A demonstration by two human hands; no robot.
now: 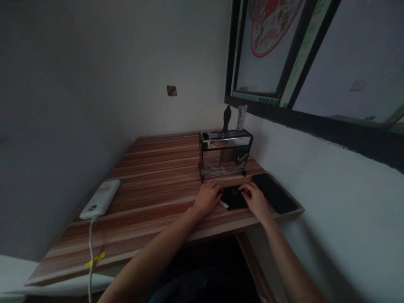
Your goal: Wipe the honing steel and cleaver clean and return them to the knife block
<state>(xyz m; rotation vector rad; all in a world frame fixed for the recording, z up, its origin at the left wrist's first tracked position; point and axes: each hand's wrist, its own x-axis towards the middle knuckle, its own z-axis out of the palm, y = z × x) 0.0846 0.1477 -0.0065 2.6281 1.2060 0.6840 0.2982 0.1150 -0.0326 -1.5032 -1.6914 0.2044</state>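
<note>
A small flat black piece, perhaps cloth or a pouch (232,203), lies on the wood-grain table (158,185). It has a faint round mark in its upper part, and a white strip (224,205) sticks out at its lower left. My left hand (208,197) rests on the table with its curled fingers at the piece's left edge. From the other side my right hand (255,200) pinches the upper right edge between thumb and fingers.
Behind my hands stands a knife holder (225,141) with a dark and a pale handle. A black phone (274,192) lies at the right edge. A white power bank (101,198) with a cable sits at the left. A framed panel (268,75) hangs above on the right wall.
</note>
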